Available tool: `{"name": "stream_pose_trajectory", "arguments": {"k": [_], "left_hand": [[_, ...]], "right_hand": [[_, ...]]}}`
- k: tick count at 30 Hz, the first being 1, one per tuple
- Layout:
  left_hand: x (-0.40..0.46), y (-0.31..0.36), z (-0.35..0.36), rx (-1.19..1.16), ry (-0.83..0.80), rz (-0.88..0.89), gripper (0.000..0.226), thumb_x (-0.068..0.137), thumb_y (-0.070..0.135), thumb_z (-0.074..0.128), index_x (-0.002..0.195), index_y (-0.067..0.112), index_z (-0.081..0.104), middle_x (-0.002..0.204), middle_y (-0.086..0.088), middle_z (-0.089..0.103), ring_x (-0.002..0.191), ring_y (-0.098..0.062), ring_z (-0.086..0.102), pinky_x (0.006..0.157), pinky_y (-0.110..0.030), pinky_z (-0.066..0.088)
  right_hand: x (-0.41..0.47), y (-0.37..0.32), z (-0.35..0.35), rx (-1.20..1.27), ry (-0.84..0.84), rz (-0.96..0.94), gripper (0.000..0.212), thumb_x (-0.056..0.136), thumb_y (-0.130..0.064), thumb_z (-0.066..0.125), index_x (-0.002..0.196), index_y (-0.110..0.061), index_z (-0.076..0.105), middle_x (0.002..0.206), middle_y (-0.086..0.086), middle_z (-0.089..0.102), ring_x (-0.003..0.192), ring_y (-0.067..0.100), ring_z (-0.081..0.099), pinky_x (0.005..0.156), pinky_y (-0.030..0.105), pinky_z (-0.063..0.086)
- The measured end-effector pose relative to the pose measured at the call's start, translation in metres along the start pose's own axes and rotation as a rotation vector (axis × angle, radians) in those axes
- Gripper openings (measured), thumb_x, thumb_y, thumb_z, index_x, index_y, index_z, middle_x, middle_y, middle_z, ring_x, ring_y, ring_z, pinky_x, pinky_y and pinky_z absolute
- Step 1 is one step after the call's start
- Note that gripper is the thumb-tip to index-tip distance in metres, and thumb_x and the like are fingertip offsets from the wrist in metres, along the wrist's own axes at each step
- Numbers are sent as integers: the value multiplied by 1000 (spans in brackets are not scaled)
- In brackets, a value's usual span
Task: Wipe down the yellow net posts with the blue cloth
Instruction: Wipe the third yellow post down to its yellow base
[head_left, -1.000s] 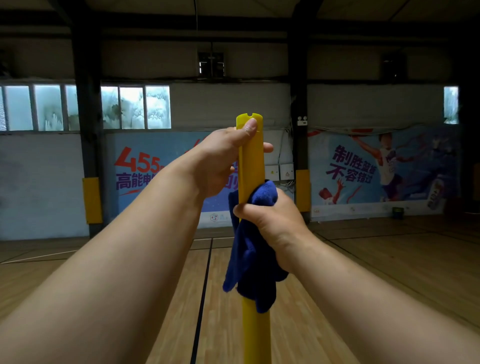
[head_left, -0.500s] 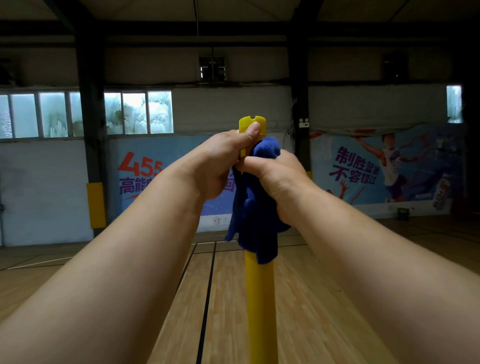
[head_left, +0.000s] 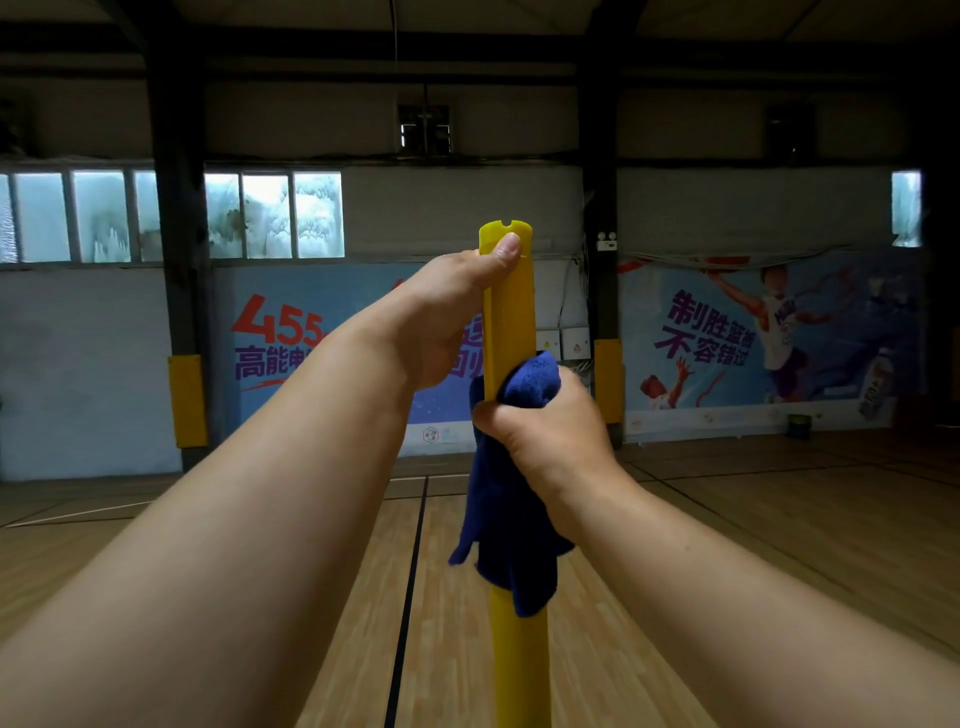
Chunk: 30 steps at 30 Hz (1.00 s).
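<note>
Blue cloth (head_left: 511, 499) is wrapped around the yellow post (head_left: 511, 332), and the right hand (head_left: 545, 431) squeezes it tight against the post. Half a second ago this hand was high up, right beside the other hand near the top. Now it is lower down, with a bare bit of yellow showing between the two hands. A second ago it was also low, so the cloth goes up and then down again. That looks like rubbing, so the top part of the post is getting its wipe.

The left hand (head_left: 447, 317) holds the post near the top, with its thumb (head_left: 504, 249) pressed on the front just under the notched end. It has not moved; its grip keeps the post steady.

The loose end of the cloth hangs down below the right hand. The long part of the post under it probably needs wiping next.
</note>
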<state>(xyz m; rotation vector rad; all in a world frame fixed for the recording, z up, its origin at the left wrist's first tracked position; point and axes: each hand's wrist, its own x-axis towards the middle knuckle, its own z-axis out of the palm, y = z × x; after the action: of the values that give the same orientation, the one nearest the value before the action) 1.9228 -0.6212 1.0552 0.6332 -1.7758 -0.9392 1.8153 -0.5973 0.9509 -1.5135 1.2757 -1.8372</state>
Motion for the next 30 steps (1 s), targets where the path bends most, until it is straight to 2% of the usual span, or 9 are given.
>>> {"name": "stream_pose_trajectory", "arguments": {"k": [4,6,9,11,15,18,20,24,30], "left_hand": [[1,1,0,-23,-16,-20,49,99,52,50,133,17,53,122,-8,69,86,-10,74,48,-19,54],[1,1,1,-62,-38,-23,43,100,48,52,126,14,56,105,-7,72,71,-9,74,46,-19,53],[2,2,3,-68,-43,-12,46,101,45,52,126,6,58,104,-12,69,87,-19,70,76,-31,57],[1,2,4,-71,-39,-14,52,102,44,52,133,3,56,112,-15,66,99,-25,64,93,-36,51],[1,2,5,-111,-47,-7,41,102,42,52,124,8,61,110,-11,70,99,-23,67,101,-38,50],[0,-1,6,-129,-25,-13,28,102,43,53,110,17,61,99,-4,72,79,-13,73,72,-29,61],[-3,-3,8,-75,9,2,33,102,47,50,118,19,57,107,-7,73,77,-11,74,52,-19,55],[-9,-4,12,-12,-1,50,47,102,51,45,136,19,45,112,-7,75,107,-22,70,86,-37,57],[-18,-13,20,-24,56,91,22,101,45,52,110,25,50,102,-3,70,87,-18,74,93,-53,56]], "right_hand": [[12,-16,1,-12,8,16,57,69,-22,86,118,-24,57,107,2,68,97,24,66,88,45,56],[21,-28,-2,-21,-4,-8,40,72,-19,84,106,-22,63,101,3,70,96,24,68,87,45,56],[34,-49,-4,-31,-5,-54,25,71,-16,84,85,-25,65,92,5,73,89,26,71,86,48,58],[40,-59,-2,-53,10,-49,40,61,-21,82,97,-21,64,97,8,72,91,30,71,88,50,59],[35,-57,3,-92,69,-77,63,52,-32,77,112,-21,57,101,4,69,91,27,69,87,48,59],[24,-38,4,-103,61,-86,62,61,-33,83,117,-24,55,103,-2,67,94,21,66,86,45,57],[14,-23,4,-99,47,-65,63,63,-34,84,118,-26,54,104,-5,65,95,18,64,85,43,55],[-3,-1,4,-100,57,-40,67,61,-35,83,117,-32,46,103,-10,59,95,14,60,81,38,52],[-26,22,5,-188,69,9,67,65,-33,87,119,-31,47,105,-5,63,96,22,64,86,48,58]]}}
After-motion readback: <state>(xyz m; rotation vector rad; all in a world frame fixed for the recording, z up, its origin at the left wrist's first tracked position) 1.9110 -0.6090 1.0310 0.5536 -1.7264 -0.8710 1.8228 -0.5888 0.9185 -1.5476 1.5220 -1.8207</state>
